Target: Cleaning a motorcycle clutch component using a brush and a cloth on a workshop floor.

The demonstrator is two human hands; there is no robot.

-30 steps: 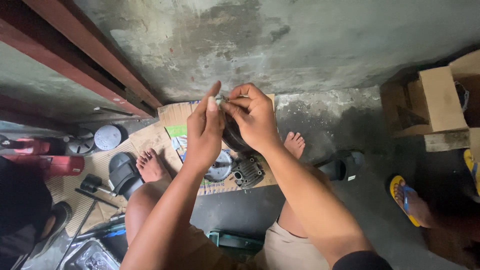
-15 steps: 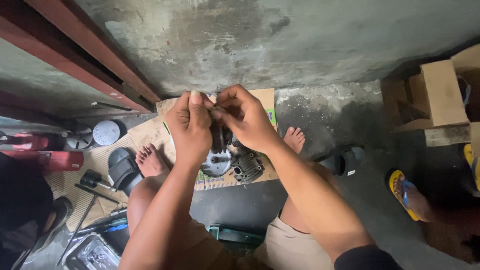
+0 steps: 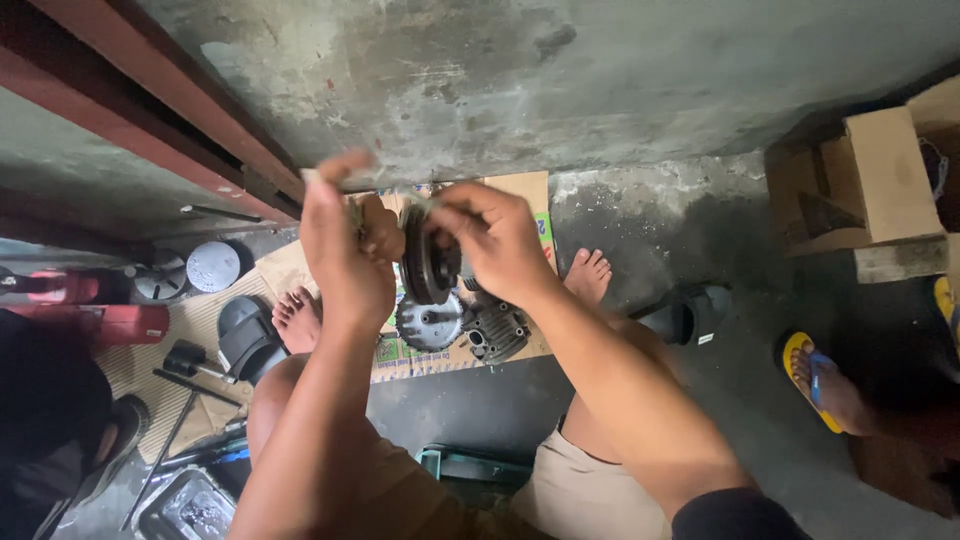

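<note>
My right hand (image 3: 490, 240) grips a dark round metal part, a pulley-like disc (image 3: 428, 262), held up on edge above the floor. My left hand (image 3: 345, 245) is raised beside it, fingers closed on a small thin piece that is too blurred to name, close to the disc's left face. Below the hands, on a flattened piece of cardboard (image 3: 520, 190), lie a round grey engine cover (image 3: 428, 322) and a finned engine block (image 3: 495, 332). My bare feet (image 3: 298, 318) rest on either side of the cardboard.
A concrete wall stands ahead. A black sandal (image 3: 245, 340), a hammer (image 3: 185, 360), round caps (image 3: 212, 265) and a red tool (image 3: 100, 322) lie left. Cardboard boxes (image 3: 870, 180) stand right, near another person's foot in a yellow flip-flop (image 3: 820, 380). A metal tray (image 3: 190, 508) sits lower left.
Both hands have shifted left and apart slightly. The disc, earlier hidden between the hands, now shows on edge in my right hand, and my left hand has lifted higher.
</note>
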